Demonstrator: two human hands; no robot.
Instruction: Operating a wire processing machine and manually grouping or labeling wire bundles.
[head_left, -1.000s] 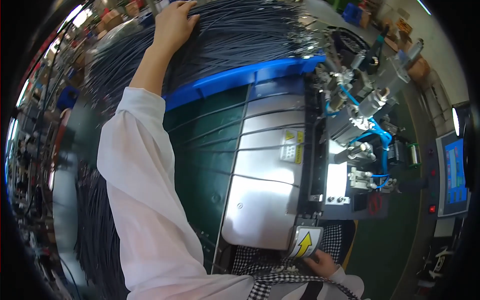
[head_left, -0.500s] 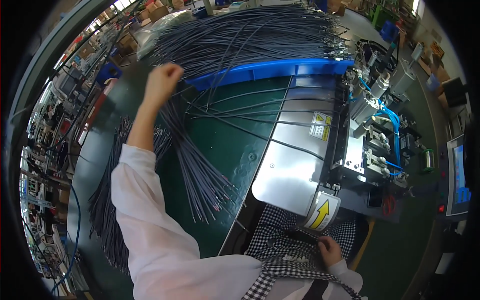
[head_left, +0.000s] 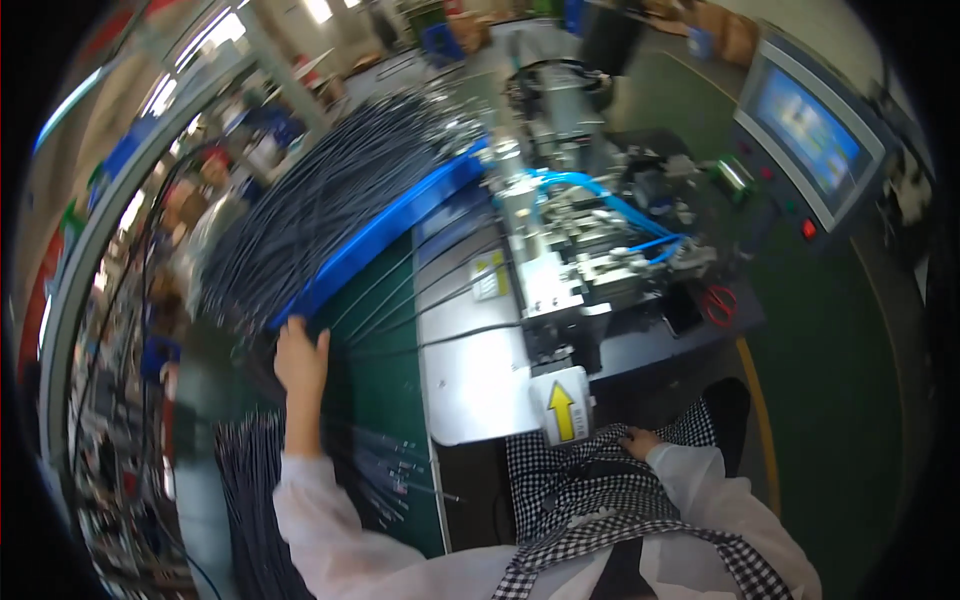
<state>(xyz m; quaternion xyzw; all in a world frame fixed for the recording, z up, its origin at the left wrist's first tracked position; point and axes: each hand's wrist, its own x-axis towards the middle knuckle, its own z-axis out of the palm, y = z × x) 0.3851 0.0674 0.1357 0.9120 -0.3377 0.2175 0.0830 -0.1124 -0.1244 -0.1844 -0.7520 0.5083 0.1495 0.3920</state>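
My left hand (head_left: 302, 358) reaches to the near left end of a long blue tray (head_left: 390, 222), its thumb apart from the fingers and nothing visible between them. Dark cables (head_left: 310, 190) with metal ends are heaped in and behind the tray. Several single cables (head_left: 400, 345) run from near this hand across a metal plate (head_left: 470, 385) toward the machine. Beneath my left forearm a loose bunch of cables (head_left: 385, 475) fans out, blurred. In my lap my right hand (head_left: 640, 442) lies on the checked apron (head_left: 560, 475), fingers loosely laid, holding nothing I can see.
A machine with metal cylinders and blue air hoses (head_left: 610, 205) stands beyond the plate. To the right are a control screen (head_left: 810, 125), red-handled scissors (head_left: 718, 305) and a dark phone-like slab (head_left: 682, 314). Another cable bundle (head_left: 252, 490) lies at the left on the green table (head_left: 370, 300).
The view has swung right, bringing the control screen fully in. My left hand has come back toward me, its fingers opening from a closed shape. My right hand stays in my lap.
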